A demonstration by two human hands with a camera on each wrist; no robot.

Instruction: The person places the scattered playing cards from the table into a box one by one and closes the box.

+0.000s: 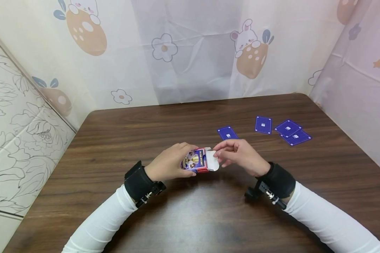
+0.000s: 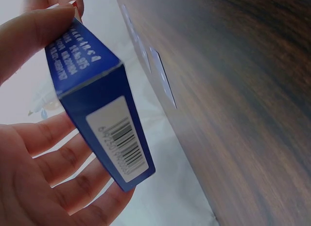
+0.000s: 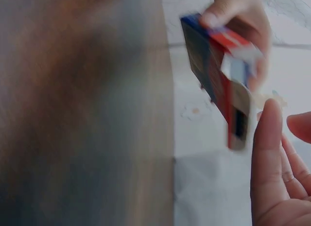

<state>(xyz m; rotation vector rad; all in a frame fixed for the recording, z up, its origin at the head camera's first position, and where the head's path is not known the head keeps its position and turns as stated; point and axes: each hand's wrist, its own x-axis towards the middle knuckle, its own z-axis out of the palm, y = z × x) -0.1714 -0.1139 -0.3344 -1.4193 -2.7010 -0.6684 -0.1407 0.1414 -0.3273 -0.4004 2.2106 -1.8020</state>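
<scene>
Wood grain runs across the brown bench (image 1: 193, 225), which I see backed by a pale curtain (image 1: 196, 73) printed with cartoon animals and flowers; a white panel (image 1: 35, 140) with line-drawn blossoms stands at the left. Toward the bench's far right lie a blue card (image 1: 228, 132), its near end hidden from me by the right hand (image 1: 239, 156), a second blue card (image 1: 263, 125), and an overlapping pair of blue cards (image 1: 289, 129). Above the bench, near its middle, the left hand (image 1: 171, 160) pinches a small box (image 1: 194, 160) between thumb and fingers. The right hand's thumb and forefinger stand slightly parted, holding nothing, beside the box's white flap (image 1: 212, 162); I cannot tell whether they touch it. Smooth, printed and square-cornered, the box is blue with red at its open end and carries a barcode label (image 2: 119, 138).
</scene>
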